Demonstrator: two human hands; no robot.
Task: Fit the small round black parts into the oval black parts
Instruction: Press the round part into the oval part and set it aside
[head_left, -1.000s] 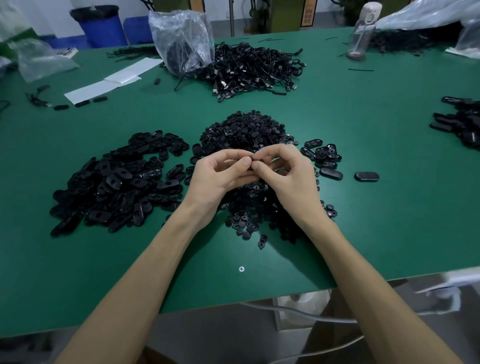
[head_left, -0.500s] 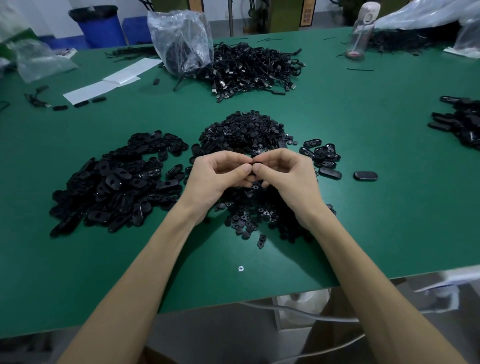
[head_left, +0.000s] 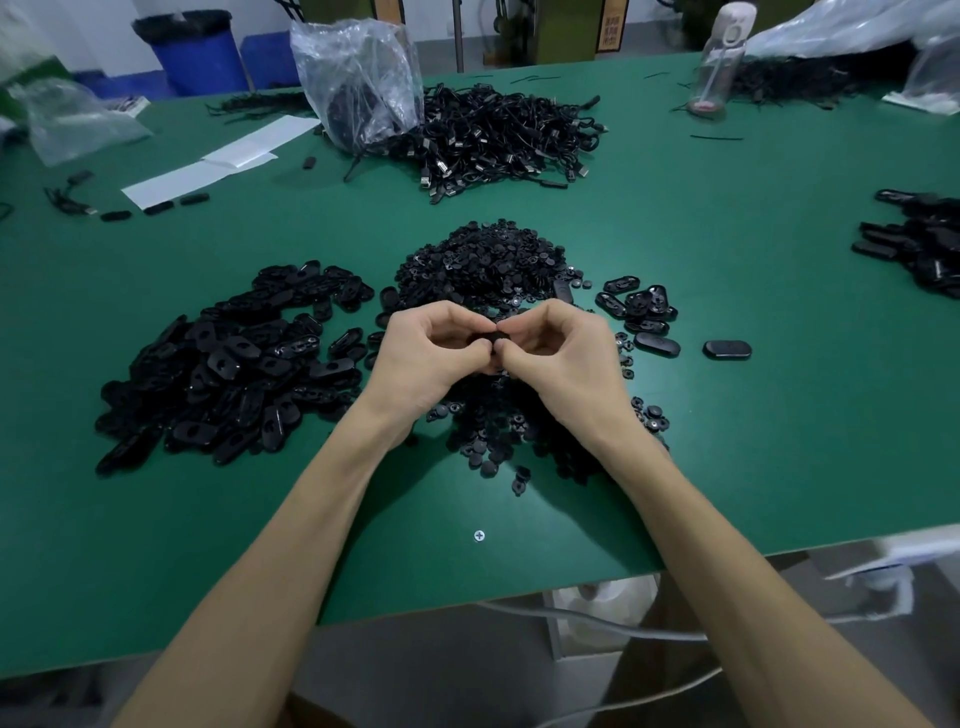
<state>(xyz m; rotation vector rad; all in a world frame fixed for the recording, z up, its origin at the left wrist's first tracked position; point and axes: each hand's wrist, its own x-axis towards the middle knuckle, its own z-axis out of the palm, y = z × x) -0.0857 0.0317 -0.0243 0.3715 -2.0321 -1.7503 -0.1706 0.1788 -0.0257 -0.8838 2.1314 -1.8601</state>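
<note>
Both hands meet just above the green tabletop (head_left: 727, 467), over the near spread of the small round black plastic parts (head_left: 483, 260), whose main heap lies just beyond the knuckles. The left hand (head_left: 431, 358) and the right hand (head_left: 566, 358) have their fingers (head_left: 447, 317) curled inward and thumb tips close together, pinching one black part (head_left: 491, 340) between them. This part is mostly covered, so its shape cannot be told. The oval black plastic parts (head_left: 228, 364) form a broad heap to the left of the hands. A smaller group of oval pieces (head_left: 644, 312) lies to the right, with a single oval piece (head_left: 726, 349) apart from it, further right. At the far side, a heap of black cables (head_left: 498, 135) lies against a clear plastic bag (head_left: 358, 78), with white paper sheets (head_left: 223, 161) to its left.
</note>
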